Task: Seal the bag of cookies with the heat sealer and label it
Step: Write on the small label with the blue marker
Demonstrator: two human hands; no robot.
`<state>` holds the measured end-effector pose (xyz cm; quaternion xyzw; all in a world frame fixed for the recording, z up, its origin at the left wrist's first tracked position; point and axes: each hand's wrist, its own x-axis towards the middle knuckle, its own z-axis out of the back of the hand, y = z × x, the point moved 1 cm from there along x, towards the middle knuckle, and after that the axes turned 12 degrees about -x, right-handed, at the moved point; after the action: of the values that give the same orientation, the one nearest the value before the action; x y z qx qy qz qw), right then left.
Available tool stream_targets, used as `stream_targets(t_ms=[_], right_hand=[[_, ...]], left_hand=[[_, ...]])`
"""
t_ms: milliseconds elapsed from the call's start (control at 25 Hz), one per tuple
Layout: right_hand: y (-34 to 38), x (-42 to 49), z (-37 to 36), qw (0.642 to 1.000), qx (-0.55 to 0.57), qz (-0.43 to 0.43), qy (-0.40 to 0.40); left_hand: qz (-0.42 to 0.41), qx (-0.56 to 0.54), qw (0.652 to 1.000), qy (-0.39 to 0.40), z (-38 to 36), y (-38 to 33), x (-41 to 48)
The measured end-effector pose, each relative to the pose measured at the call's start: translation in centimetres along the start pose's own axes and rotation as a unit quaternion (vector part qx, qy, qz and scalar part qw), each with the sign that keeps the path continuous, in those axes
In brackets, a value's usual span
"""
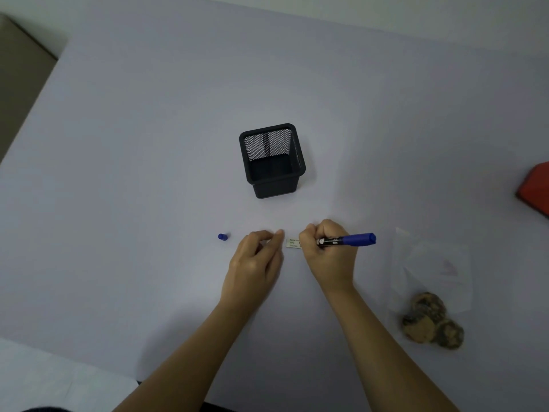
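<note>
A small white label (293, 243) lies on the table between my hands. My right hand (328, 254) grips a blue marker (349, 240), uncapped, with its tip down on the label and its blue end pointing right. My left hand (258, 257) holds down the label's left end with its fingertips; that end is hidden beneath them. The marker's blue cap (222, 237) lies on the table to the left. A clear plastic bag (430, 272) with three cookies (432, 322) at its near end lies to the right.
A black mesh pen holder (271, 159) stands just beyond my hands. A red object (536, 188) is cut off at the right edge. The pale table (148, 144) ends at the left, and a white sheet (53, 379) lies at the near left.
</note>
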<state>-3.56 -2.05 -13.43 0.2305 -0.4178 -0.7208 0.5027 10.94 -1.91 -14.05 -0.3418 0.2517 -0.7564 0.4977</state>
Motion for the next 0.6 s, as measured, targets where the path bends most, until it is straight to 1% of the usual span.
stream_targets(t_ms=[280, 600], right_hand=[[-0.02, 0.05, -0.11, 1.0, 0.0, -0.017, 0.008], [0.23, 0.1, -0.06, 1.0, -0.001, -0.012, 0.008]], left_hand=[[-0.007, 0.0, 1.0, 0.01, -0.06, 0.21, 0.05], [-0.019, 0.021, 1.0, 0.011, -0.29, 0.03, 0.18]])
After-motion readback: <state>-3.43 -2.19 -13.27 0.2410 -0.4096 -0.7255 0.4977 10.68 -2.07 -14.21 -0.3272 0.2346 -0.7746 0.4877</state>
